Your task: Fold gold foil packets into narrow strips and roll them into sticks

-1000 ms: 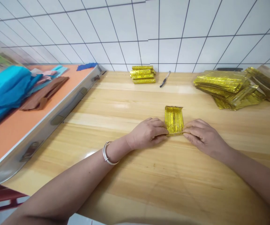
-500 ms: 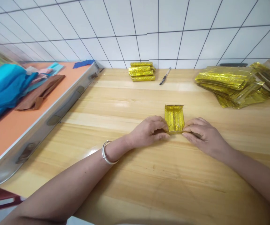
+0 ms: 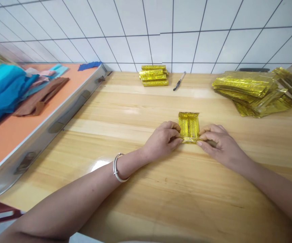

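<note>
A small sheet of shiny gold foil paper lies on the wooden table between my hands. Its near edge is turned up in a narrow fold, and a seam runs down its middle. My left hand, with a silver bangle on the wrist, pinches the near left corner. At the near right corner, my right hand grips the fold between thumb and fingers. The fingertips cover both near corners.
Rolled gold foil pieces lie by the tiled wall beside a pen. A stack of gold foil sheets is at back right. On the left, an orange-topped case carries blue cloth-like material and a brown piece.
The near edge of the gold foil paper has been folded up and away from me, showing as a flat strip. Both hands keep their pinch at the corners. The view has shifted slightly.
</note>
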### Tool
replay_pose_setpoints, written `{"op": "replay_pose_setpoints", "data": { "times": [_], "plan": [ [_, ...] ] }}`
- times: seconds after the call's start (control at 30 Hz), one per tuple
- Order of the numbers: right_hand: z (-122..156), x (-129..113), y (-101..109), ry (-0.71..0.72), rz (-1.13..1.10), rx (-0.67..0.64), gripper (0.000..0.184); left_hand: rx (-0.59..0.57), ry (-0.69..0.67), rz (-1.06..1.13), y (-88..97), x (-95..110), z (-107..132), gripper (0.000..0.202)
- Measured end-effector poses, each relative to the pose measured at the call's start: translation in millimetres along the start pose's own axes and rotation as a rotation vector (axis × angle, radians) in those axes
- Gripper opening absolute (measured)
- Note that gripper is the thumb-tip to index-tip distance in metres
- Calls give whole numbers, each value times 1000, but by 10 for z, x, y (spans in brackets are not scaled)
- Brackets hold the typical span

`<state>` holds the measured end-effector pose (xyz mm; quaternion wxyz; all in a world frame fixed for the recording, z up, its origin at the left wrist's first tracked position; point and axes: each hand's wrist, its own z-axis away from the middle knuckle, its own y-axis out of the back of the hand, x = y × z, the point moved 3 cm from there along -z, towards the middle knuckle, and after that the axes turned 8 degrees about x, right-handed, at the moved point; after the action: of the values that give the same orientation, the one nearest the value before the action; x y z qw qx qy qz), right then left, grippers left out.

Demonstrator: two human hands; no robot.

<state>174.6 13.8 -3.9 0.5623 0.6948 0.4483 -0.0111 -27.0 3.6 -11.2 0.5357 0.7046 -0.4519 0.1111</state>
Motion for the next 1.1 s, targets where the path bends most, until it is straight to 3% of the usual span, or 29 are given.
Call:
{"op": "replay_pose_setpoints", "data": {
  "times": [0.73,1.1],
  "plan": [
    [-55,-48,-13,-57,61,-7,14,48,55,-107,-15,13,6,13],
    [-33,9,-53,-68,160,12,13,1,-7,-280,-25,66,3,15]
  ]
}}
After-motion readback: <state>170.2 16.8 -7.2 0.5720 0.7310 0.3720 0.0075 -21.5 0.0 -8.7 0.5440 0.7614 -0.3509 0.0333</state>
